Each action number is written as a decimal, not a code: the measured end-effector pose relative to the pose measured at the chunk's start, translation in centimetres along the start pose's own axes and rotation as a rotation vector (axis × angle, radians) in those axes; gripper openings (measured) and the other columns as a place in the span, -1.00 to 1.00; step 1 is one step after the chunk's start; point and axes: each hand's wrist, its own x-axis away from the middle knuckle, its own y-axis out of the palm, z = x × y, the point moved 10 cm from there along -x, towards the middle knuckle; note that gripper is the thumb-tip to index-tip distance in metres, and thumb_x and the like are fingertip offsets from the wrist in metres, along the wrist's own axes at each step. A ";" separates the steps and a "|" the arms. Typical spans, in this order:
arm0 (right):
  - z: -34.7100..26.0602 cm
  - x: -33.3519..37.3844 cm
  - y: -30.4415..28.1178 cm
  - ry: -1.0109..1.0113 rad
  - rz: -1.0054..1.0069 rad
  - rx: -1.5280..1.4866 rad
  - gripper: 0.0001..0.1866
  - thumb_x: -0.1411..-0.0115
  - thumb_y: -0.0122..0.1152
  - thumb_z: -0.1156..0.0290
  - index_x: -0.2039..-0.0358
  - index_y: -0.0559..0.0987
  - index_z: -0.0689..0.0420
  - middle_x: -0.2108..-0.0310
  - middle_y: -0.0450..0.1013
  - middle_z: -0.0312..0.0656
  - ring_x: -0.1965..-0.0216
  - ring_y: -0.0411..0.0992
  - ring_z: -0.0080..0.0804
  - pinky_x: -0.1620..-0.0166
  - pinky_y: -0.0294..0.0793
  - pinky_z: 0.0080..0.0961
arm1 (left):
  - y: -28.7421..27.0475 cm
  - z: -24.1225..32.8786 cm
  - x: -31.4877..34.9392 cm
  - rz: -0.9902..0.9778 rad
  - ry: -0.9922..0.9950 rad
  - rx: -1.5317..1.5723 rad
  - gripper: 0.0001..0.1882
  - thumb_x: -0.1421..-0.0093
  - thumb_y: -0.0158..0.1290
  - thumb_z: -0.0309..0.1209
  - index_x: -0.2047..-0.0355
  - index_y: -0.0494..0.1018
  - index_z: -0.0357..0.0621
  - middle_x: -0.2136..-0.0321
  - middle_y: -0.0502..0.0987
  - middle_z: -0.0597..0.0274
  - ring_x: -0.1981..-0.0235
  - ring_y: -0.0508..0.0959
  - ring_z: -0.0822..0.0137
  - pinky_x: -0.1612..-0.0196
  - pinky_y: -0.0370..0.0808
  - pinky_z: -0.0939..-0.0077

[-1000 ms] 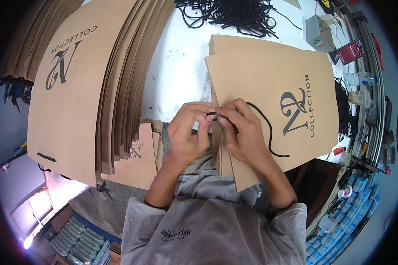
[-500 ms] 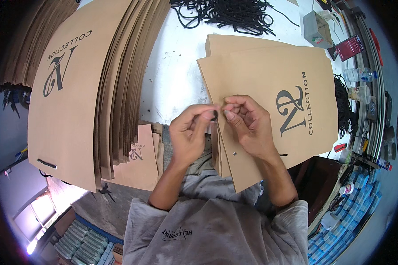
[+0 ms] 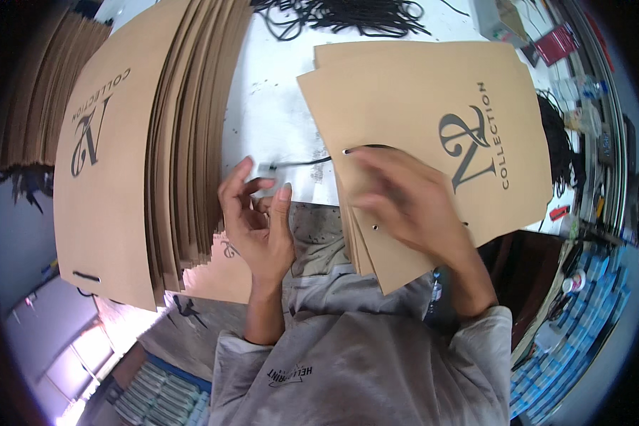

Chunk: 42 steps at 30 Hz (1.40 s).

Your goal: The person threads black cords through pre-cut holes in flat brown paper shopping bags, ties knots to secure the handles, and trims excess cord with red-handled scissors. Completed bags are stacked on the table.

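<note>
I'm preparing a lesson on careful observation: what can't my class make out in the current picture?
All in the head view:
- Right hand: fingers blurred, so their grip is unclear.
- Black cord: the end near the left hand is blurred; part of its run is hidden by the right hand.
- Cord pile: cut off by the upper edge.
- Left bag stack: top cut off by the upper edge.
</note>
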 end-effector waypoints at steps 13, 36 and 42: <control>6.5 11.2 -3.7 0.528 0.273 -0.688 -0.93 -0.28 0.19 0.69 0.23 0.57 0.32 0.26 0.55 -0.14 0.26 0.51 -0.46 0.21 0.51 -0.55 | 6.6 -2.6 5.0 -0.348 -0.389 0.114 -0.55 -0.21 0.25 -0.65 -0.09 0.39 -0.35 0.43 0.58 0.28 0.54 0.47 0.69 0.49 0.37 0.78; 3.7 6.1 0.7 -0.028 0.143 -0.235 -0.84 -0.15 0.33 0.72 0.24 0.69 0.31 0.22 0.51 -0.14 0.28 0.53 -0.46 0.25 0.54 -0.60 | 8.5 -2.6 4.7 -0.664 -0.283 0.101 -0.48 -0.23 0.09 -0.73 -0.19 0.29 -0.31 0.26 0.64 0.15 0.28 0.65 0.50 0.30 0.57 0.64; 5.6 6.4 1.0 0.108 0.183 -0.314 -0.83 -0.14 0.37 0.72 0.23 0.67 0.32 0.23 0.46 -0.16 0.27 0.48 -0.53 0.24 0.49 -0.63 | 8.3 -1.7 4.6 -0.619 -0.238 0.005 -0.53 -0.21 0.15 -0.71 -0.13 0.35 -0.41 0.25 0.65 0.09 0.32 0.64 0.49 0.28 0.56 0.66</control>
